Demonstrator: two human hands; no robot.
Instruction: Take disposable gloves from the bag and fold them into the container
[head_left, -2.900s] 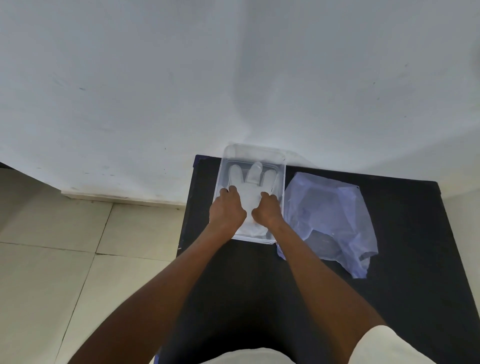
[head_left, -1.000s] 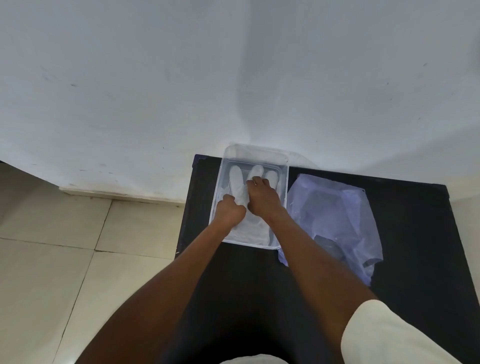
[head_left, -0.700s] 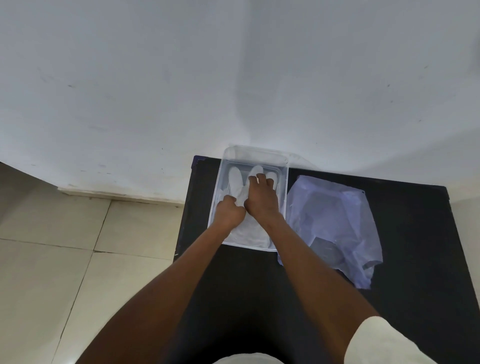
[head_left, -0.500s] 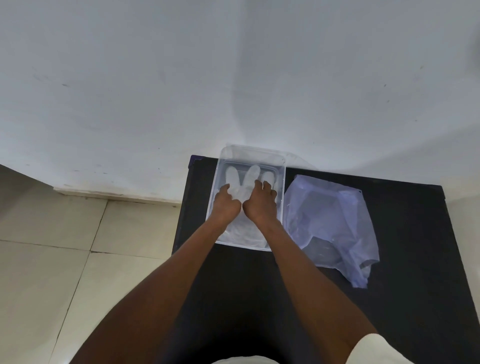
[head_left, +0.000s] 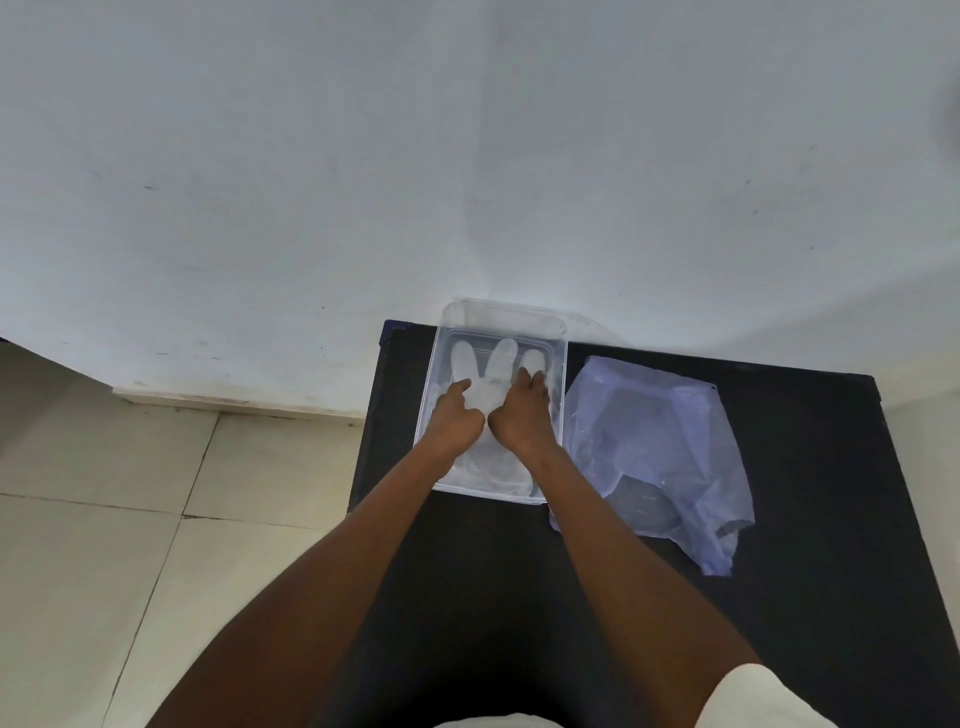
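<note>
Your left hand (head_left: 456, 422) and right hand (head_left: 521, 417) press side by side, fingers loosely curled and gripping nothing, on the thin white glove (head_left: 487, 374) lying flat inside the clear rectangular container (head_left: 562, 395). Right of them, the crinkled translucent bag (head_left: 660, 447) lies on the matte black tabletop (head_left: 810, 519).

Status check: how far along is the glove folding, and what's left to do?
Done: one white disposable glove is out of the bag and lies flat in the clear plastic container, its fingers pointing toward the wall.

In hand: the left hand and right hand both press on the glove, which is not visibly folded.

Left: fold it. The translucent bluish plastic bag lies beside the container; whether gloves remain inside is unclear.
</note>
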